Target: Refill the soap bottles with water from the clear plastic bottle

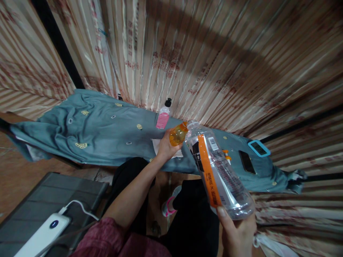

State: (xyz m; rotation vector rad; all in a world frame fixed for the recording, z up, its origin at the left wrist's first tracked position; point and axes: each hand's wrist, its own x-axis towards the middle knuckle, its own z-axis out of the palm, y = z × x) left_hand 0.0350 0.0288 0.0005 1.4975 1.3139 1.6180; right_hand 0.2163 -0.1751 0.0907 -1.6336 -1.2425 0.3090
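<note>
My left hand (164,147) is wrapped round a small amber bottle (177,135), held sideways above the cloth-covered bench. Its neck meets the mouth of a large clear plastic drink bottle (211,167) with an orange and silver label. My right hand (238,228) grips that large bottle near its base. It is tilted, with its mouth up and away from me, and looks mostly see-through; I cannot tell whether liquid is inside. Below the left hand lies a white tissue (157,145), partly hidden. Behind it is a pump bottle (163,116) with a pink label and black top.
The long bench has a grey-green cloth (107,132) over it. Toward the right lie orange caps (226,155), a dark phone (247,162) and a blue-framed device (258,148). A pleated curtain (171,53) hangs behind. At lower left, a white power bank (44,235) rests on a dark stool (53,192).
</note>
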